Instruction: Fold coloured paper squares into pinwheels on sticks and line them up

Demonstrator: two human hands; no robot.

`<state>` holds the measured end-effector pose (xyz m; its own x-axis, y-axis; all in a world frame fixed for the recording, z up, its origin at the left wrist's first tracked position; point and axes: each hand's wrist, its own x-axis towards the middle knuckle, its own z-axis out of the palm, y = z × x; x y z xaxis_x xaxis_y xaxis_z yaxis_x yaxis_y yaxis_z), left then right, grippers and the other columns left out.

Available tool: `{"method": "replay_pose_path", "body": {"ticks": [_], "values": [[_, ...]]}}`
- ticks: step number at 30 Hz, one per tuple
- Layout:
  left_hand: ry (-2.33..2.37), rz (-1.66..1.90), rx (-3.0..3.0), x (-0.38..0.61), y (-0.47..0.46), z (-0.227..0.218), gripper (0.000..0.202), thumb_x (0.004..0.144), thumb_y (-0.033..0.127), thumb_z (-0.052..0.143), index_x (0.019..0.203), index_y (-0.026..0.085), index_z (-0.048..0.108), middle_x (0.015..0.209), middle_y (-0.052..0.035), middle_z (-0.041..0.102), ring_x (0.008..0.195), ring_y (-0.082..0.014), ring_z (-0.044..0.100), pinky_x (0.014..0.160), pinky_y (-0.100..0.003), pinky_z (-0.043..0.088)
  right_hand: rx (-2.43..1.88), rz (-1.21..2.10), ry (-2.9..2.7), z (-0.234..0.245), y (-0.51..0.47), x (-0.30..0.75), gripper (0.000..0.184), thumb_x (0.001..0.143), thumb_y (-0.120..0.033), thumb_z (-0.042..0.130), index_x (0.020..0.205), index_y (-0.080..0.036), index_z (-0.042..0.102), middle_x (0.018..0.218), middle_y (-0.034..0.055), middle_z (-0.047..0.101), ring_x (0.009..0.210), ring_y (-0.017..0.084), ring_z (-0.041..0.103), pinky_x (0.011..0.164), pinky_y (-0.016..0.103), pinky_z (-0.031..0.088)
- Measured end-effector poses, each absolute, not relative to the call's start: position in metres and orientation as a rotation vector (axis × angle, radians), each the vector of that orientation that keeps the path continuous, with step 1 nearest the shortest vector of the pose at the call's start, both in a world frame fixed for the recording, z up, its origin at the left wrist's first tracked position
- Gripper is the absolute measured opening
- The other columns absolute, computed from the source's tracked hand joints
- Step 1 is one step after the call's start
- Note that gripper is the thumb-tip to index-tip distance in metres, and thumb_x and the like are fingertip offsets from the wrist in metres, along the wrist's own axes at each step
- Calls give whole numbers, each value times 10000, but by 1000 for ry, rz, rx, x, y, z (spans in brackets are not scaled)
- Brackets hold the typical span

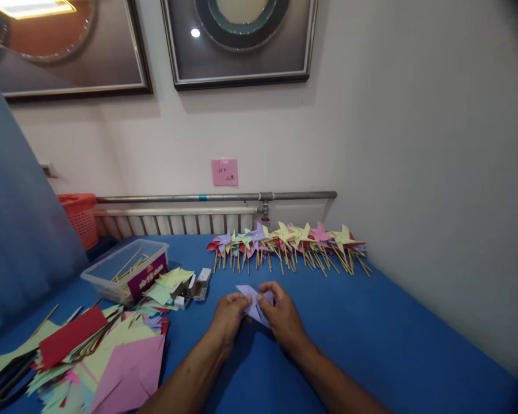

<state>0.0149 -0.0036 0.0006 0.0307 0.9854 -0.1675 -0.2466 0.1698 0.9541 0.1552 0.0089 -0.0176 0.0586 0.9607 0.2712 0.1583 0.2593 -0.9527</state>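
A lavender piece of paper (pixel 255 310) is held up between my two hands over the blue table. My left hand (pixel 232 313) pinches its left side with thumb and fingers. My right hand (pixel 282 315) grips the right side, thumb pressed on the front face. The paper looks partly folded or cut, with pointed corners. Behind my hands, finished paper pinwheels (pixel 300 234) on thin wooden sticks lie in a long row. Left of my left hand stand small open boxes (pixel 202 286), one with small dark bits inside, beside a pile of pale paper pieces (pixel 168 284).
A clear plastic tub (pixel 99 275) with wooden sticks stands at the left. Nearer lie stacked coloured papers (pixel 132 365) and black-handled scissors (pixel 12 376). A red basket (pixel 82 221), a blue curtain (pixel 21 201) and a radiator pipe (pixel 164 199) border the table (pixel 362 339).
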Motion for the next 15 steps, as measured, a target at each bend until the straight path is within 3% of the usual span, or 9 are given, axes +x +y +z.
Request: {"method": "replay_pose_path", "body": {"ticks": [5,10,15], "values": [[1067,1176,927,15,-4,2,363,582,445,800,624,154,587,569,0,584,533,-110,502,552,-244,396,-1171,870,-1383,-16,7,156,196,769,-379,658,906,-240,645,627,-49,578,568,163,497,547,266,366],[1117,1170,970,13,-2,-3,343,575,377,803,571,181,522,506,30,535,481,-96,467,533,-240,359,-1178,859,-1395,-17,6,156,188,769,-365,660,907,-237,648,650,-42,594,586,163,517,562,269,388],[1134,1210,960,12,3,-8,310,571,324,797,538,180,525,468,26,538,436,-86,431,489,-235,288,-1157,913,-1364,-12,7,154,239,772,-380,655,949,-219,641,780,6,675,718,204,624,677,318,488]]}}
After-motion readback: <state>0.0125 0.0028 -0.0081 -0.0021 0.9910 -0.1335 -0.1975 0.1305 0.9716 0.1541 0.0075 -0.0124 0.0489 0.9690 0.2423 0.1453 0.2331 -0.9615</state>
